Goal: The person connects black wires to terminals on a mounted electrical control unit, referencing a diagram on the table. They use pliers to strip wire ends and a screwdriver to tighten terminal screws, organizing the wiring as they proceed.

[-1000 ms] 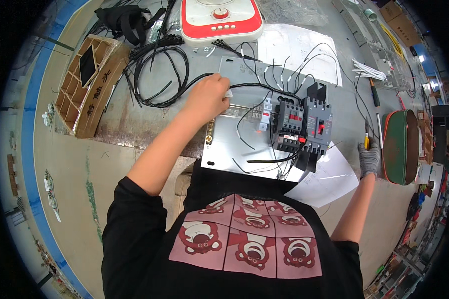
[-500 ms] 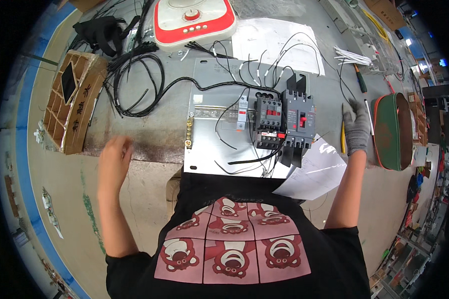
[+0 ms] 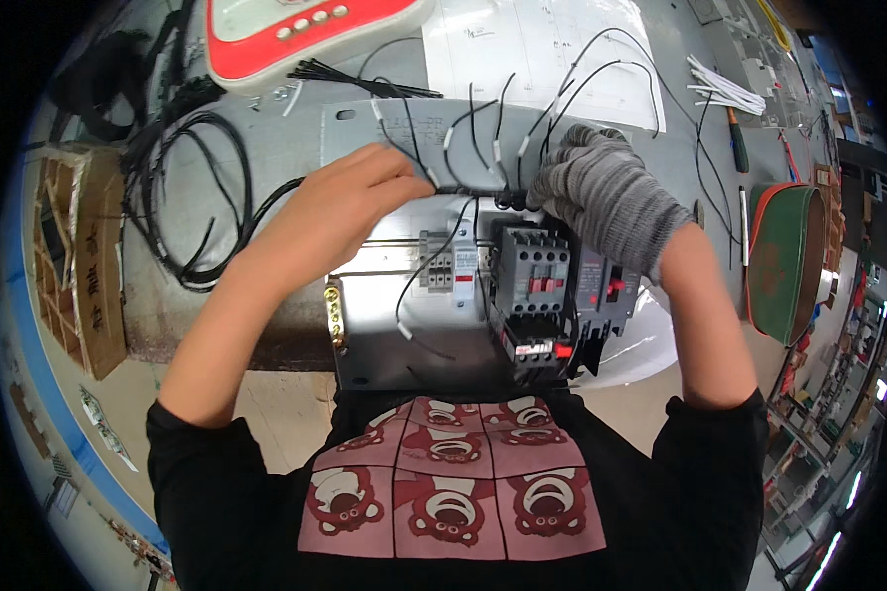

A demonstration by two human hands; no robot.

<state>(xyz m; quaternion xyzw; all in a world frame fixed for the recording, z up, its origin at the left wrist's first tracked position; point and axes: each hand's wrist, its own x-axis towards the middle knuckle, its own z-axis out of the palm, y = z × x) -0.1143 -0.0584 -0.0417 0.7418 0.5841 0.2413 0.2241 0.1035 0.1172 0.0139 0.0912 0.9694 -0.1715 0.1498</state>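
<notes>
A black wire bundle [image 3: 468,190] runs across the upper part of a metal mounting plate [image 3: 384,345], with several labelled wire ends fanning out beyond it. My bare left hand [image 3: 360,197] pinches the bundle at its left side. On its right side, the fingers of my right hand [image 3: 606,187], in a grey knit glove, close around the bundle; the fingertips are partly hidden. Below the bundle sit a contactor [image 3: 532,271] with a relay [image 3: 534,345] under it, and a narrow white module [image 3: 463,268]. A circuit breaker [image 3: 601,300] stands under my right wrist, partly covered.
A coil of black cable [image 3: 192,197] and a cardboard compartment box [image 3: 108,266] lie left. Beyond the plate are a red-and-white appliance [image 3: 306,34] and a paper drawing [image 3: 522,49]. At right are a screwdriver [image 3: 737,143], white sleeves [image 3: 724,87] and a green bin [image 3: 786,266].
Both hands have moved inward onto the wire bundle, the left from the table's front edge, the right from beside the yellow-handled tool. The view has shifted closer to the plate.
</notes>
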